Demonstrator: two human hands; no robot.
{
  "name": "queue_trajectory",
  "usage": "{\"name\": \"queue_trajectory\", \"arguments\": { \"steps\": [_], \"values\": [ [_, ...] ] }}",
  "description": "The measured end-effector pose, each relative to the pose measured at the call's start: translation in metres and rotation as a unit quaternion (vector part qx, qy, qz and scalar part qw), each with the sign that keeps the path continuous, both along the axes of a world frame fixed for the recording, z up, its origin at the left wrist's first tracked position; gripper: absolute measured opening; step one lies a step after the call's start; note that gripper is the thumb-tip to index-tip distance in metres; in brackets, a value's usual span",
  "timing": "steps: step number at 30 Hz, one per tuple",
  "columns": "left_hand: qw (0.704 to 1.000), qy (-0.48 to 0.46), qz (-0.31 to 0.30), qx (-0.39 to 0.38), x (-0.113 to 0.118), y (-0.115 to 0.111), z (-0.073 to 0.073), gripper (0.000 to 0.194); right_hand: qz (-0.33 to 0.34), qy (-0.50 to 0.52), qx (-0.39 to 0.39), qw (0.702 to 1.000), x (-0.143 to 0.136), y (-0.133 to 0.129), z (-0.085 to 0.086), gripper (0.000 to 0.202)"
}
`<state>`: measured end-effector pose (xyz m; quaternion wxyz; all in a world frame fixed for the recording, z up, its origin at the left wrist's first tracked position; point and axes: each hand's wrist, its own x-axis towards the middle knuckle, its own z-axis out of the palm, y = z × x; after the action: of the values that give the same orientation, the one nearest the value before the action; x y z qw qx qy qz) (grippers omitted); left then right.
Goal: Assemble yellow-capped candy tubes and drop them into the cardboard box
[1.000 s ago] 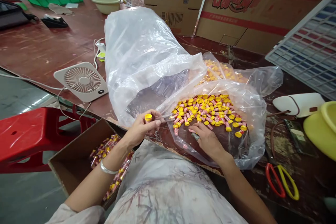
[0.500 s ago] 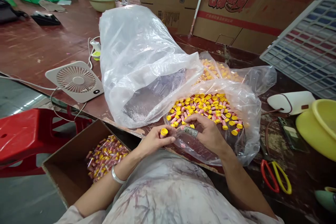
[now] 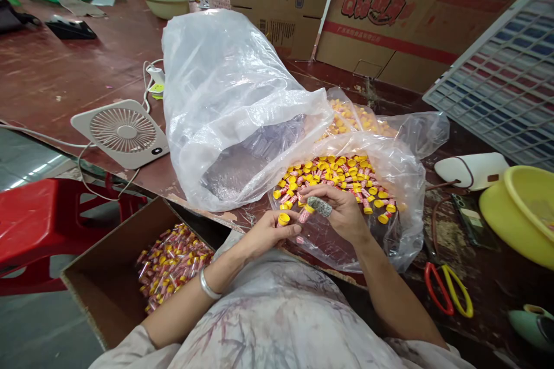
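My left hand (image 3: 272,234) is closed around a small tube with a yellow cap (image 3: 283,219), the cap facing up between thumb and fingers. Just right of it, my right hand (image 3: 341,213) pinches another small yellow-capped tube (image 3: 305,214) with pink-and-white contents, held tilted. A grey speckled wrap (image 3: 319,206) covers one digit of my right hand. Behind the hands, a heap of similar yellow-capped tubes (image 3: 329,176) spills from a clear plastic bag (image 3: 392,161). A large translucent bag (image 3: 216,69) of clear plastic pieces lies open to the left of that heap.
At lower left, a cardboard box (image 3: 104,262) holds many capped tubes. A white fan (image 3: 125,131) stands on the table beside a red stool (image 3: 38,225). On the right are scissors (image 3: 450,288), a phone (image 3: 474,219) and a yellow basin (image 3: 497,213); cardboard cartons (image 3: 389,29) stand behind.
My left hand has shifted slightly right with its tube. My right hand has turned, and a pink-and-white tube with a yellow cap now shows plainly at its fingertips.
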<state>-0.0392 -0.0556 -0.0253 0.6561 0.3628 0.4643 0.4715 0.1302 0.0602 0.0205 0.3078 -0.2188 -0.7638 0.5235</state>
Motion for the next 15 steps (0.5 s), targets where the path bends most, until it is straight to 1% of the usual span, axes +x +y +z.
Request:
{"name": "queue_trajectory", "arguments": {
  "steps": [2,3,4,6,8,10,13,15],
  "values": [
    [1.000,-0.015,0.011,-0.003,0.006,0.006,-0.004,0.051,-0.008,0.005,-0.014,1.000,0.002,-0.001,-0.001,0.024],
    [1.000,-0.020,0.017,0.000,0.008,0.008,-0.006,0.052,-0.019,0.004,-0.003,1.000,0.004,-0.001,-0.001,0.027],
    [0.999,-0.022,0.022,0.004,0.009,0.010,-0.008,0.053,-0.032,0.000,0.022,0.999,0.006,-0.002,-0.002,0.030],
    [0.999,-0.022,0.028,0.009,0.010,0.012,-0.009,0.052,-0.046,-0.027,0.101,0.993,0.012,-0.003,-0.002,0.039],
    [0.999,-0.022,0.029,0.013,0.009,0.012,-0.007,0.050,-0.022,-0.069,0.195,0.978,0.016,-0.005,-0.004,0.050],
    [0.999,-0.041,0.026,0.011,0.009,0.011,-0.003,0.049,0.009,-0.107,0.270,0.957,0.016,-0.009,-0.008,0.059],
    [0.994,-0.103,0.028,0.017,0.011,0.009,0.002,0.048,0.003,-0.123,0.329,0.936,0.011,-0.018,-0.016,0.070],
    [0.993,-0.108,0.039,0.031,0.012,0.006,0.002,0.044,0.005,-0.118,0.348,0.930,0.006,-0.025,-0.023,0.077]
  ]
}}
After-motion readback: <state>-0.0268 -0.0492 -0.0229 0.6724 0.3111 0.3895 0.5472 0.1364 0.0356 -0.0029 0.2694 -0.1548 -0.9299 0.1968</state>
